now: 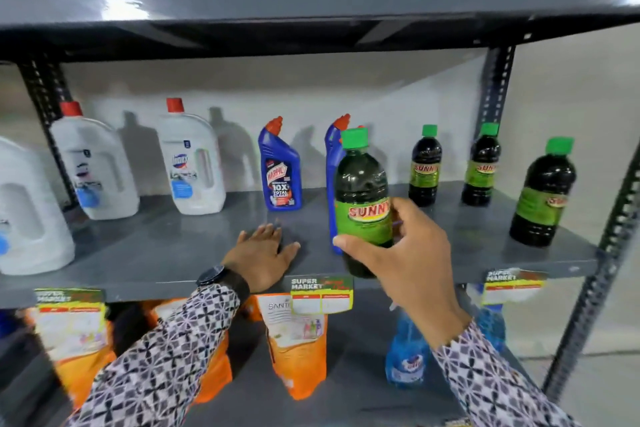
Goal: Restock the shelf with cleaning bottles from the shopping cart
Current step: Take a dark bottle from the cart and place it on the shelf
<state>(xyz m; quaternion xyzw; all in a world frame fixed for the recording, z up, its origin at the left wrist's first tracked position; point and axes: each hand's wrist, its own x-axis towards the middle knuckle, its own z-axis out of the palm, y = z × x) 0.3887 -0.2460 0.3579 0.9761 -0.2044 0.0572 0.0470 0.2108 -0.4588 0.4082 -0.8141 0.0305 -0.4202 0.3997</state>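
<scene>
Head camera view: the right hand [408,253] grips a dark green plastic bottle with a green cap and a green "SUNNY" label [362,198], thumb and fingers wrapped around its lower half, holding it upright at the front edge of the grey metal middle shelf [173,253]; whether its base touches the shelf cannot be told. The left hand [263,255] lies flat and open, palm down, on the same shelf just left of the held bottle, grasping nothing, a dark wristwatch [213,276] at its wrist. Directly behind the held bottle, partly hidden by it, stands a blue angled-neck bottle with a red cap [333,156]; a second blue "Harpic" bottle [281,170] stands further left. Beyond that, three white jugs with red caps [190,163] line the shelf. Right of the held bottle, three more dark green-capped bottles [425,166] stand upright. Below the shelf sit orange pouches [298,350] and blue spray bottles [405,354]. A "SUPER MARKET" price tag [322,295] hangs from the shelf edge.
</scene>
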